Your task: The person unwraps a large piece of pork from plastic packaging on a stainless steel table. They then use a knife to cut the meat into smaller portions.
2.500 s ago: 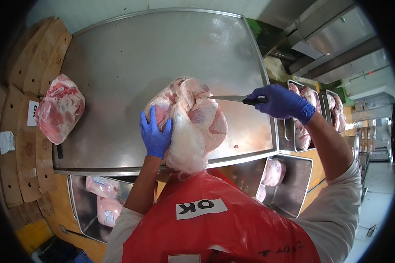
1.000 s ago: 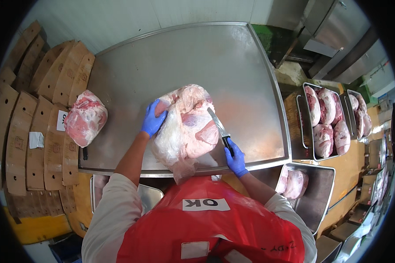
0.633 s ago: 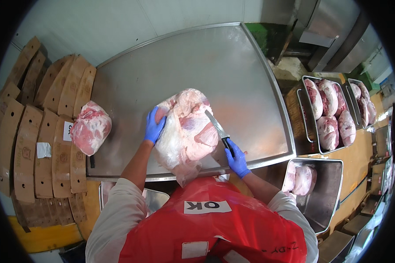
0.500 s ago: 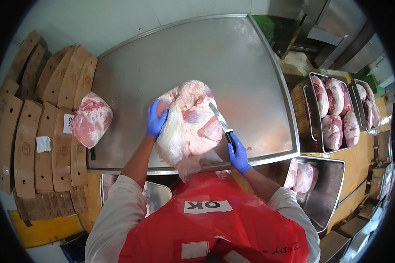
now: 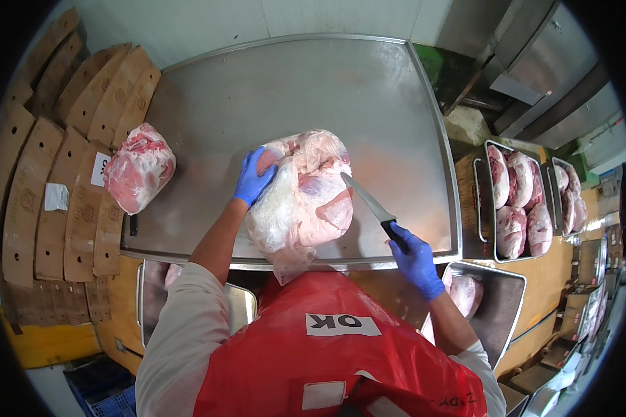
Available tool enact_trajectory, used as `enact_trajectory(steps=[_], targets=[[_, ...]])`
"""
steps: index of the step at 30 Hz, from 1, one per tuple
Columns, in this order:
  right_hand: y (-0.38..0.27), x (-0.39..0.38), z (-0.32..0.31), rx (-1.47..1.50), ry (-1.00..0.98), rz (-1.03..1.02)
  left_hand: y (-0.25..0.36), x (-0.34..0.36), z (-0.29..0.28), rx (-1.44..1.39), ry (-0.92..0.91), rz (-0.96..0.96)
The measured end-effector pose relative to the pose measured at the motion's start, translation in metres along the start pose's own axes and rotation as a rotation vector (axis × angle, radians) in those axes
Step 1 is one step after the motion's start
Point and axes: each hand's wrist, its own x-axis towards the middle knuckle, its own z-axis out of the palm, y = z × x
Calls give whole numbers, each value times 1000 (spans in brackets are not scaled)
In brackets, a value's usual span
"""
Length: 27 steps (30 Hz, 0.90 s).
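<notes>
A large pale piece of meat [image 5: 320,184] lies on the steel table [image 5: 257,90] near its front edge. Clear plastic wrap [image 5: 273,221] clings to its left side and hangs over the table edge. My left hand [image 5: 254,177], in a blue glove, presses on the meat's upper left side with its fingers spread over meat and wrap. In my right hand [image 5: 415,258], also gloved, is the black handle of a knife [image 5: 372,201]. The blade slants up and left, its tip at the right side of the meat.
Another piece of meat [image 5: 140,169] sits at the table's left edge beside stacked cardboard boxes [image 5: 66,201]. Steel trays of meat [image 5: 489,208] stand to the right. A deep steel bin [image 5: 501,299] with meat is below the front right corner; another steel bin [image 5: 242,306] is front left.
My right hand has drawn back right and toward me with the knife, leaving only the tip at the meat. My left hand stays on the meat. The whole view has shifted slightly.
</notes>
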Motion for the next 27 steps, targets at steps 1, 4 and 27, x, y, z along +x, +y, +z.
enact_trajectory(steps=[1, 4, 27], targets=[[-11, -3, -11, 26, -7, -15, -1, -2, 3, -9, 8, 17], [-51, -1, -32, -56, -90, -47, 13, 0, -1, -18, -5, 4], [-158, 143, -42, -427, -518, 192, 13, 17, 2, 54, 28, -151]])
